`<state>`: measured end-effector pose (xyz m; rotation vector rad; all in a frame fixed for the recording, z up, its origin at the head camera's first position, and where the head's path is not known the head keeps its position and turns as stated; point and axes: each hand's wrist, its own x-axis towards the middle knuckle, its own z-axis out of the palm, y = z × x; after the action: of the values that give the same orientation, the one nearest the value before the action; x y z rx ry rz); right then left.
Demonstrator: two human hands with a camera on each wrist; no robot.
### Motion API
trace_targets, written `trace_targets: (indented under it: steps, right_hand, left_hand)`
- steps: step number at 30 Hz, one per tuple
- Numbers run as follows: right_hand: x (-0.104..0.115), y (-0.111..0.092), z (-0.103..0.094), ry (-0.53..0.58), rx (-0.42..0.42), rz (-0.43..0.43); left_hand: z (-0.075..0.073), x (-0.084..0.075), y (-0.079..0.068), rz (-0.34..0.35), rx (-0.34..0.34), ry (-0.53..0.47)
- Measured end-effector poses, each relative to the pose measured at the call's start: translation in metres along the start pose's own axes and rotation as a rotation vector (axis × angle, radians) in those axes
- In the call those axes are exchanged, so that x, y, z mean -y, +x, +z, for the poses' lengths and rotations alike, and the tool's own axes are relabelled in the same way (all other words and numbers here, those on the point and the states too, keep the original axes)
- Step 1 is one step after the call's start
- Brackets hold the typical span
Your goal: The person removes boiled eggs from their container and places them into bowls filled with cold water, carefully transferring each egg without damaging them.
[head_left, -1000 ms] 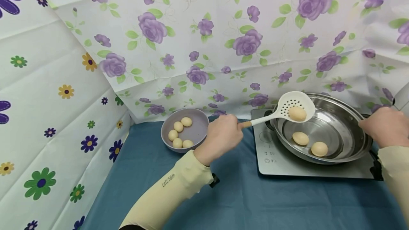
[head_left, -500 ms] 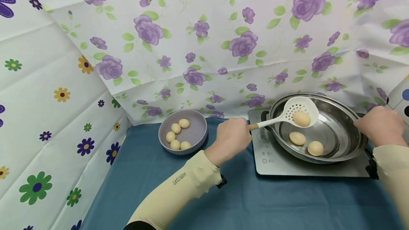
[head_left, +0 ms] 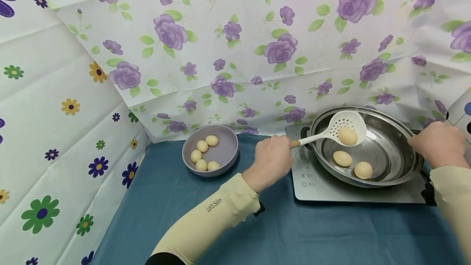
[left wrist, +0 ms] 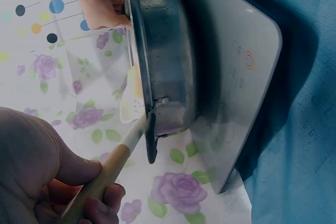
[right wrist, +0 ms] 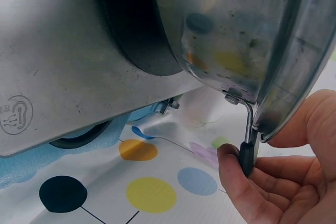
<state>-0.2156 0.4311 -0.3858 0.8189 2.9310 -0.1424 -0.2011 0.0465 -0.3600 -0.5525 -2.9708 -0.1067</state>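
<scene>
My left hand (head_left: 273,162) grips the wooden handle (left wrist: 105,174) of a white slotted skimmer (head_left: 355,121). One egg (head_left: 347,136) lies in the skimmer's bowl, which is above the left part of a steel pan (head_left: 399,162). Two more eggs, one left (head_left: 342,158) and one nearer the front (head_left: 363,170), sit on the pan's floor. At the pan's right side, my right hand (head_left: 438,144) holds the black side handle (right wrist: 247,157) between thumb and fingers, as the right wrist view shows.
Under the pan is a flat silver induction cooker (head_left: 324,193). A grey-purple bowl (head_left: 229,150) with several eggs stands to the left on the blue tablecloth (head_left: 154,207). A flowered sheet (head_left: 206,52) hangs close behind.
The skimmer with its egg has shifted slightly right over the pan, and my left hand has moved right with it. My right hand stays at the pan handle. The head view has shifted slightly.
</scene>
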Motion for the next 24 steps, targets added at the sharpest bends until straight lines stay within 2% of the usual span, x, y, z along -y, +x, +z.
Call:
trace_targets:
  steps: [11,18,24]
  right_hand:
    - [0.003,0.0,-0.001,0.003,-0.001,-0.011]
    - [0.001,-0.003,0.002,-0.002,-0.024,-0.028]
    - [0.0,-0.003,0.002,-0.018,-0.035,-0.034]
  left_hand:
    - [0.01,0.002,-0.001,0.02,-0.094,0.044]
    - [0.017,-0.001,-0.001,0.049,-0.124,0.103]
    - [0.016,-0.002,0.0,0.062,-0.146,0.134]
